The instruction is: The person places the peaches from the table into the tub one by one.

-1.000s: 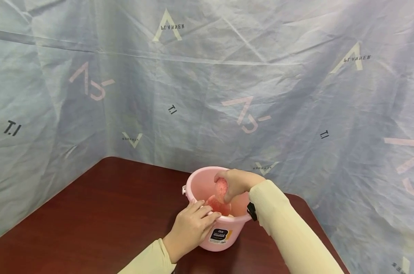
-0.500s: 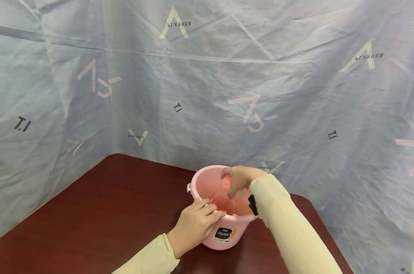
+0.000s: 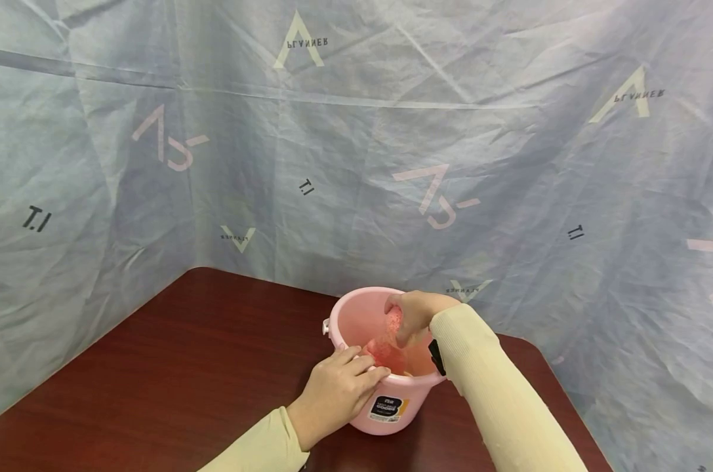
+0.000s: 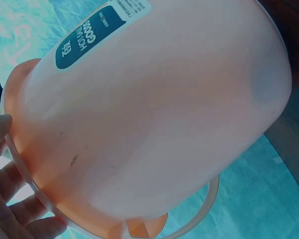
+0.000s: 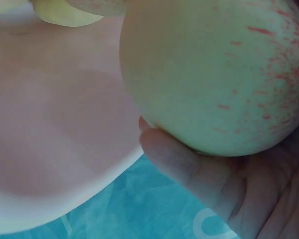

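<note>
A pink bucket [image 3: 386,423] with a black label stands on the table. At its near left rim, my left hand [image 3: 335,387] grips the edge; the left wrist view shows the fingers [image 4: 7,181] at the rim beside the bucket's wall [image 4: 154,114]. My right hand [image 3: 418,313] reaches over the back right rim and holds an apple [image 3: 394,319] in the bucket's mouth. Seen from the right wrist, this apple [image 5: 214,79] is pale yellow-green with red streaks, and the thumb [image 5: 172,154] presses its side. Another red fruit [image 3: 382,354] lies inside the bucket, partly hidden by the left fingers.
Dark red-brown table [image 3: 214,354] surface spreads to the left of the bucket. A grey-blue printed cloth [image 3: 332,151] hangs behind and at both sides. The bucket's handle [image 4: 209,199] hangs along its side. More pale fruit [image 5: 65,12] shows inside the bucket.
The scene has shifted slightly right in the head view. My left hand keeps its hold on the rim. My right hand, with the apple, has barely moved relative to the bucket.
</note>
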{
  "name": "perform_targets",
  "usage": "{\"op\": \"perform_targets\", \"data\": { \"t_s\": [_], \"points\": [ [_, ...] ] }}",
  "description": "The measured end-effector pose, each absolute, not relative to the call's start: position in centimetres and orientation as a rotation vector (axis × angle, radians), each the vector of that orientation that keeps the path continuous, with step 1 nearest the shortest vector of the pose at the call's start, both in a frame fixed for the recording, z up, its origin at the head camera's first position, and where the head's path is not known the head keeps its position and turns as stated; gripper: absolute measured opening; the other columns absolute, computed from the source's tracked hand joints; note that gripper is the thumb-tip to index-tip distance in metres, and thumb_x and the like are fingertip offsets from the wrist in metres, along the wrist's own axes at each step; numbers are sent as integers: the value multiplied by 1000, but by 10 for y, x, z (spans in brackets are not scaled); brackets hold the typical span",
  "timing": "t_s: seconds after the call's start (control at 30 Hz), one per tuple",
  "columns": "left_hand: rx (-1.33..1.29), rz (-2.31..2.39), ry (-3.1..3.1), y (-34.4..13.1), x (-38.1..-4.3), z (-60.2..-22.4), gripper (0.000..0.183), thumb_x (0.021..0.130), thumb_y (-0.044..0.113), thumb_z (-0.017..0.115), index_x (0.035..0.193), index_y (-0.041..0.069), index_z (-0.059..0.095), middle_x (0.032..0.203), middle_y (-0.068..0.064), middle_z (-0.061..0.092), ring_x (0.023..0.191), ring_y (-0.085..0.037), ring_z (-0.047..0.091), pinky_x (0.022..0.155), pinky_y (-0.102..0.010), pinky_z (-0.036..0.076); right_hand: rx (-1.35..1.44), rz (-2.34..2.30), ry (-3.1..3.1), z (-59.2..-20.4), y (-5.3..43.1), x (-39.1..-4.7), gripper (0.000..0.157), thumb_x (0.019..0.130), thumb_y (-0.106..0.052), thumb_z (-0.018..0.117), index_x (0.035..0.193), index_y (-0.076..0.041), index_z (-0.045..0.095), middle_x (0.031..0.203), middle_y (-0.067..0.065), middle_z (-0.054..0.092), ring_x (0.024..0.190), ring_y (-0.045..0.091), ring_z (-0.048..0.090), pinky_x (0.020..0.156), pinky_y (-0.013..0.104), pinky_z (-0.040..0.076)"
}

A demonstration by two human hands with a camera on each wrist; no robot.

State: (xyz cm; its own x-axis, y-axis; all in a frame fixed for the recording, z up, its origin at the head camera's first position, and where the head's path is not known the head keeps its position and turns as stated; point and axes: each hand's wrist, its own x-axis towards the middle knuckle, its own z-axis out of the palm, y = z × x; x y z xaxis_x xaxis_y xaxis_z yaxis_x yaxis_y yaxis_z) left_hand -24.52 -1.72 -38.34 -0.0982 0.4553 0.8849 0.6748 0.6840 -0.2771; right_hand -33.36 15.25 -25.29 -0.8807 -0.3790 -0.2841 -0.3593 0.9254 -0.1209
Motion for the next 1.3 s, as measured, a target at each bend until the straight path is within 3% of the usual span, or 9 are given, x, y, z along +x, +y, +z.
{"op": "perform_targets", "data": {
  "t_s": [0.53,0.77,1.0,1.13,1.3],
  "points": [
    [-906,-237,-1747,-18,-244,-384,35,104,28,41,92,22,74,83,7,66,85,-17,64,80,-26,54,-444,18,2723,-242,138,-319,55,68,-16,81,117,-24,58,105,0,57,94,20,53,78,35,50],
    [-913,-262,-1794,-17,-242,-382,25,100,26,50,92,22,74,83,6,66,86,-17,64,81,-26,54,-461,28,2717,-240,138,-321,57,70,-18,80,122,-24,58,106,-2,59,95,19,54,82,35,49],
    [-923,-264,-1787,-17,-244,-386,25,98,26,51,92,22,75,83,6,66,86,-17,63,81,-26,54,-560,66,2741,-238,145,-322,60,72,-25,79,128,-21,58,128,2,58,116,21,54,98,43,45],
    [-925,-258,-1775,-17,-244,-386,11,88,24,64,93,22,74,85,5,67,85,-17,63,79,-27,54,-543,54,2752,-239,152,-318,60,73,-25,79,129,-20,58,132,3,57,119,23,53,99,45,45],
    [-897,-256,-1777,-18,-245,-385,14,79,23,72,93,22,74,88,4,68,86,-17,64,78,-30,55,-607,77,2772,-239,156,-317,53,77,-20,75,128,-15,59,124,6,61,112,23,57,96,44,46]
  ]
}}
